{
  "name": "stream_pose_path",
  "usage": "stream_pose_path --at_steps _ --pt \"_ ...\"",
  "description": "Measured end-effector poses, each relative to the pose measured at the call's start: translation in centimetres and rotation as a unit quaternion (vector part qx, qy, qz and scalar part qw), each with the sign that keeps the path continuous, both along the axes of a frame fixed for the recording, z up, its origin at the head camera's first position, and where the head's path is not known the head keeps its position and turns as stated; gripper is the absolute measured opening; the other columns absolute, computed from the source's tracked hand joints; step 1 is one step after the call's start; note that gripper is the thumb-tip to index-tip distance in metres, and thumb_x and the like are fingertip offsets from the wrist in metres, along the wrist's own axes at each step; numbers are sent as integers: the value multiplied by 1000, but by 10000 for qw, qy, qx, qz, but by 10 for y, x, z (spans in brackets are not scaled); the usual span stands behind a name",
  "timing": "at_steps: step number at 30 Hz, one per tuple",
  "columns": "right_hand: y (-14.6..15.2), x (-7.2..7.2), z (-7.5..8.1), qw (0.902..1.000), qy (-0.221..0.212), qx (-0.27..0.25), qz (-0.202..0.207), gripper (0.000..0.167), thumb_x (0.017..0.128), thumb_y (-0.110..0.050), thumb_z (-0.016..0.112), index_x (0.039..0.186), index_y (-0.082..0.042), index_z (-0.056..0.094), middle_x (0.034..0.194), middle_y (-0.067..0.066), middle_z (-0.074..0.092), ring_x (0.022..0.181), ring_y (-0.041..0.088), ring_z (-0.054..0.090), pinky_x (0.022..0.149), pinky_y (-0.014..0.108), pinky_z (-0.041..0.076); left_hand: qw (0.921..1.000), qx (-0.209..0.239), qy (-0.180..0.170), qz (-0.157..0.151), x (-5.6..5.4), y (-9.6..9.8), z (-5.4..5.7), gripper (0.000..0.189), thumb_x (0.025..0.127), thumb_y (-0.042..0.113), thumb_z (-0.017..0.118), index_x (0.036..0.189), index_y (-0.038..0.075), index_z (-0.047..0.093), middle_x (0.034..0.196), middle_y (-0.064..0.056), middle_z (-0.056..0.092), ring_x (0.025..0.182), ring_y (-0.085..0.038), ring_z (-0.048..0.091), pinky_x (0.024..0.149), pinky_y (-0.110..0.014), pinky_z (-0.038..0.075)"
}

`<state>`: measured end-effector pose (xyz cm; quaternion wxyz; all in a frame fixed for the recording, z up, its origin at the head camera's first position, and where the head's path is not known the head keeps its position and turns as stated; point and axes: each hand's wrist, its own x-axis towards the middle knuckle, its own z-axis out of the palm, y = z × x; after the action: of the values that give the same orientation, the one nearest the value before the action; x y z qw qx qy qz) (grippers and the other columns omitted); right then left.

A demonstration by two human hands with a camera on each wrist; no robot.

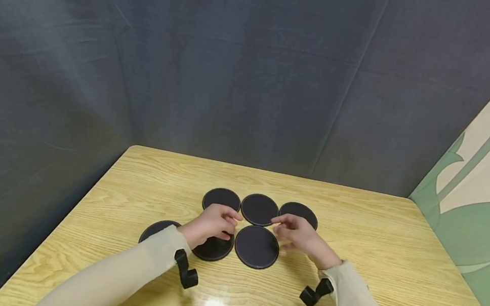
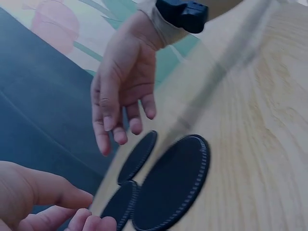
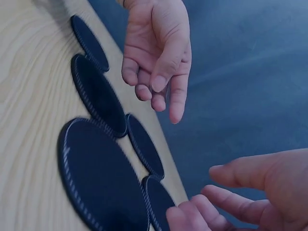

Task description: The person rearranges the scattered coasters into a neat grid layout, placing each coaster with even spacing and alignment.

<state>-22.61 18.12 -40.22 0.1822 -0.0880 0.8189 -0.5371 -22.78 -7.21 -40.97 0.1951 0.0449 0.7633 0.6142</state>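
Note:
Black round coasters with stitched rims lie flat in two rows. Three form the back row: a left coaster (image 1: 221, 197), a middle coaster (image 1: 259, 209) and a right coaster (image 1: 299, 211). In front are a far-left coaster (image 1: 156, 229), a centre coaster (image 1: 215, 249) and a right-hand coaster (image 1: 257, 247). My left hand (image 1: 217, 221) hovers over the centre coaster, partly hiding it, with loosely bent fingers and nothing held. Opposite, my right hand (image 1: 299, 235) hangs just right of the front right-hand coaster, fingers relaxed and holding nothing. Both wrist views show space between the hands and coasters.
The coasters lie on a light wood-grain table (image 1: 381, 241). A dark cloth curtain (image 1: 237, 70) rises behind it and along the left side. At the right is a flower-patterned panel (image 1: 484, 223). Each sleeved wrist wears a black camera mount (image 1: 186, 273).

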Motion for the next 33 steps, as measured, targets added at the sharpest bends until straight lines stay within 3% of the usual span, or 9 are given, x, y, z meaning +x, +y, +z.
stream_pose_path --at_steps 8,15,19,26,33 --pt "-15 0 8 9994 126 -232 243 37 99 -12 55 129 10 52 104 16 59 84 22 60 73 37 60 9998 151 104 -21 1 -23 17 36 87 -4 60 123 -6 60 105 -17 59 90 -27 64 75 -32 59" --pt "-34 -4 6 9967 55 -584 555 40 99 -13 54 132 10 49 116 28 54 100 38 60 82 42 59 9986 325 71 416 -2 -47 28 30 92 -3 57 122 -3 61 108 -14 58 89 -18 61 77 -31 58" --pt "-45 -8 5 9947 8 -800 644 42 99 -14 55 133 9 48 120 28 54 105 40 59 85 42 59 9975 376 83 596 1 -66 32 30 93 -1 57 123 -1 60 109 -14 57 89 -17 59 82 -36 58" --pt "-65 -17 5 9920 -52 -1111 595 41 99 -13 56 134 6 49 113 14 59 104 33 59 90 46 56 9948 477 135 889 8 -112 31 40 93 3 58 132 -5 51 99 -4 56 90 -14 57 81 -31 58" --pt "-82 -22 4 9861 -132 -1490 717 37 99 -10 54 133 5 50 114 16 57 107 36 57 97 57 49 9934 223 -9 1123 21 -148 20 46 95 9 57 138 -5 45 115 -9 56 98 -15 56 90 -34 56"
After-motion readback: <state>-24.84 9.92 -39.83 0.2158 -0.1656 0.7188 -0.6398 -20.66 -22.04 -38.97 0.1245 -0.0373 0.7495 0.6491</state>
